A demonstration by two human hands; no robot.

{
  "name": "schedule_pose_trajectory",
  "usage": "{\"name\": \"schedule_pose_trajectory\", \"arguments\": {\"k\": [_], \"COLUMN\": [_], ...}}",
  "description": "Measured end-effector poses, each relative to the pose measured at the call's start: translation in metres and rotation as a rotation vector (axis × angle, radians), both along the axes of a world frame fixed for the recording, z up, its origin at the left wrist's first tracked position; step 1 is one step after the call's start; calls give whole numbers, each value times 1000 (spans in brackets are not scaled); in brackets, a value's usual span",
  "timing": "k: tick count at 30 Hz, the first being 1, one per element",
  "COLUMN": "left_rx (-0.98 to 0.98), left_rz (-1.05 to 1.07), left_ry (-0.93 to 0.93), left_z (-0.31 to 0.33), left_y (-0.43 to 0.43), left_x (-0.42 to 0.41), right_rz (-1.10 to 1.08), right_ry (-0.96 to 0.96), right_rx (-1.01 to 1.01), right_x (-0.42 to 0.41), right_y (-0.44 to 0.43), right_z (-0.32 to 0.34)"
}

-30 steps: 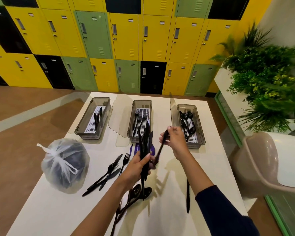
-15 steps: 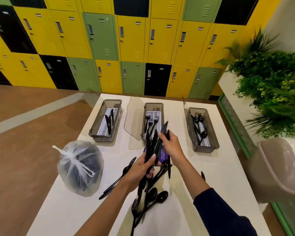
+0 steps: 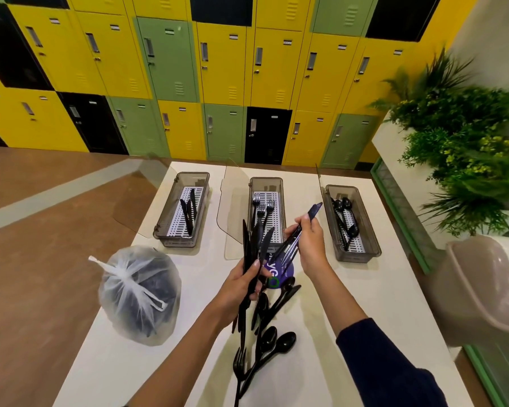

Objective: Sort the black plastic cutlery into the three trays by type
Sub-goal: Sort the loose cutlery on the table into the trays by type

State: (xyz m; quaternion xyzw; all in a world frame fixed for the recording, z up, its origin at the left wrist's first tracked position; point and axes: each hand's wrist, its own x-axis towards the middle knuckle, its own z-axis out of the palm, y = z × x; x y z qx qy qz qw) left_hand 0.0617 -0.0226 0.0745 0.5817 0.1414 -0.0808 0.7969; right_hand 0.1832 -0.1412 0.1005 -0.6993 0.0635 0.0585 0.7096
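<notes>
Nearest to me on the white desk [image 3: 373,292] lies a loose pile of cutlery [image 3: 265,342]: spoons, a fork and more, overlapping. Left of it sits a knotted bag [image 3: 138,292] with dark pieces inside. Just above the pile my left hand [image 3: 241,284] is closed round a bundle [image 3: 254,245] of black pieces, their tips pointing away from me; I see knives in it, the rest I cannot sort out. My right hand [image 3: 309,242] pinches a knife [image 3: 301,230] or two, blade slanting up toward the right, over a purple sticker [image 3: 282,268]. Farther off stand three trays in a row: the left tray [image 3: 159,221] holds knives, the middle tray [image 3: 281,183] forks, the right tray [image 3: 370,230] spoons. Beyond the desk are lockers [image 3: 218,69].
</notes>
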Motion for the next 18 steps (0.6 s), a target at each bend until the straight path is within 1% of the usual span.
{"name": "schedule_pose_trajectory", "arguments": {"k": [3, 8, 10, 13, 15, 16, 18], "left_rx": [-14, -26, -35, -27, -25, -24, -26], "left_rz": [13, 15, 14, 4, 3, 7, 13], "left_ry": [21, 35, 37, 27, 26, 32, 49], "left_z": [-1, -2, -3, -2, -2, -3, -4], "left_y": [4, 6, 5, -2, -5, -6, -6], "left_x": [2, 4, 5, 6, 7, 8, 7], "right_rz": [63, 160, 232, 373, 450, 459, 405], "right_ry": [14, 45, 81, 123, 141, 145, 135], "right_rx": [43, 18, -3, -89, -71, -62, -75], "right_x": [-2, -1, -6, -23, -33, -34, -32], "right_y": [2, 2, 4, 9, 11, 13, 12], "right_z": [-3, -11, -9, -9, -11, -15, -22]}}
